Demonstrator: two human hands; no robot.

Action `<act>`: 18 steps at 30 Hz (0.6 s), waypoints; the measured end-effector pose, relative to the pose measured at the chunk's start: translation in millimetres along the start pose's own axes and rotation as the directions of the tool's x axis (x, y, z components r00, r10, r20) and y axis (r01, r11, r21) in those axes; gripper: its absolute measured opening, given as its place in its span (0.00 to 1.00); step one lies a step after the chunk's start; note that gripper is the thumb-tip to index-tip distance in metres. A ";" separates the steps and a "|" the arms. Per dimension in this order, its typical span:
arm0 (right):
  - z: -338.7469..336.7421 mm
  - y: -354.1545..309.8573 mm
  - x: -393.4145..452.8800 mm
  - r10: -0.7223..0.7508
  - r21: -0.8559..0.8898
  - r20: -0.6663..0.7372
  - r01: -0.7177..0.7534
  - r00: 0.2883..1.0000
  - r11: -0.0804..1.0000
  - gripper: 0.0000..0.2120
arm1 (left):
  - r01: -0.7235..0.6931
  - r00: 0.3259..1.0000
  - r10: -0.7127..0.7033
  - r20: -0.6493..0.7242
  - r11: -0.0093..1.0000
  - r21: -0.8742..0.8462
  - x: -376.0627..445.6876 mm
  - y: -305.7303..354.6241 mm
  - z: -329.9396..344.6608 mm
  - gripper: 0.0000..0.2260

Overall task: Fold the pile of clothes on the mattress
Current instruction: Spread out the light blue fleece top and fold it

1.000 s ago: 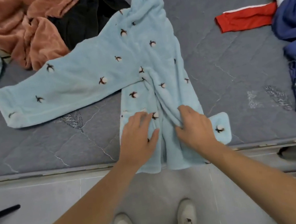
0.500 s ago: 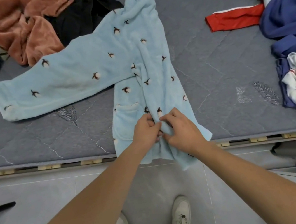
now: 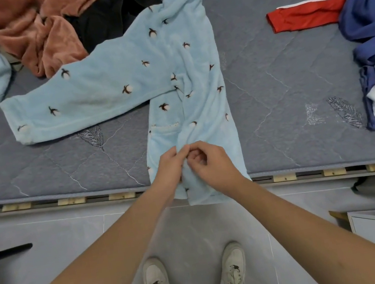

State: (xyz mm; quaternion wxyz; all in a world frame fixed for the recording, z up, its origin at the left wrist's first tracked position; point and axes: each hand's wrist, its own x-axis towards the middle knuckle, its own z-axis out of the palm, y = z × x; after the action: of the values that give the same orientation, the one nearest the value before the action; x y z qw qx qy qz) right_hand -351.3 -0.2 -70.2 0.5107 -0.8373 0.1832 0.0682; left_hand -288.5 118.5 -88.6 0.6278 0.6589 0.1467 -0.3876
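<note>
A pale blue fleece garment [image 3: 171,75] printed with small dark-and-white cotton bolls lies spread on the grey quilted mattress [image 3: 284,92]. Its body runs lengthwise toward the mattress's near edge, the hem hanging just over that edge. One sleeve stretches flat across the mattress to the left. A patch pocket shows near the hem.

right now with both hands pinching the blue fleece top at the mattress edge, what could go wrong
1. The hem of the light blue fleece top hangs over the edge of the mattress; a pull toward the body could drag it to the floor.
2. Both the left hand and right hand pinch one bunched spot, so the fold may come out creased.
3. Its long sleeve lies spread toward the brown fleece garment, and could snag it.
</note>
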 end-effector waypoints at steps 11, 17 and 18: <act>-1.7 39.1 -16.9 0.311 -0.296 -0.245 -0.376 0.918 0.878 0.47 | -0.013 0.994 -0.009 0.112 0.980 0.197 -4.4 -22.6 -51.8 0.14; -8.7 51.5 -5.8 0.480 -0.221 -0.408 -0.594 0.777 0.774 0.52 | -0.110 0.994 0.105 0.038 0.977 0.180 -9.6 -33.8 -59.4 0.09; -12.2 50.6 -3.5 0.523 -0.137 -0.391 -0.610 0.757 0.780 0.51 | -0.149 0.989 0.148 0.018 0.971 0.188 -11.7 -32.7 -61.0 0.09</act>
State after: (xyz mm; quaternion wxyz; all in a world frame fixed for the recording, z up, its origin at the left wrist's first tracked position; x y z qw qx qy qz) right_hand -374.5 -30.9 -105.5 0.3145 -0.7987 0.5029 0.1018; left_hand -298.5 184.9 -109.1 0.5898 0.7240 0.0583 -0.3530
